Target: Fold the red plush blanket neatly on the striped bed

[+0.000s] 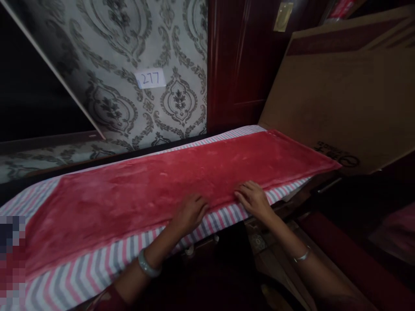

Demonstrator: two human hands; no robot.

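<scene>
A long red plush cloth (181, 181) lies flat along a narrow surface, on top of a pink, grey and white striped sheet (97, 263). My left hand (189, 212) rests palm down on the near edge of the red cloth, fingers slightly curled. My right hand (254, 198) lies flat beside it to the right, fingertips on the same edge where red meets stripes. Neither hand grips anything. A pale bangle circles my left wrist and a thin silver one my right.
A big cardboard sheet (340, 95) leans at the right end. Patterned wallpaper with a paper label "277" (151, 79) is behind, next to a dark red wooden door (236, 65). Dark floor and furniture lie below the near edge.
</scene>
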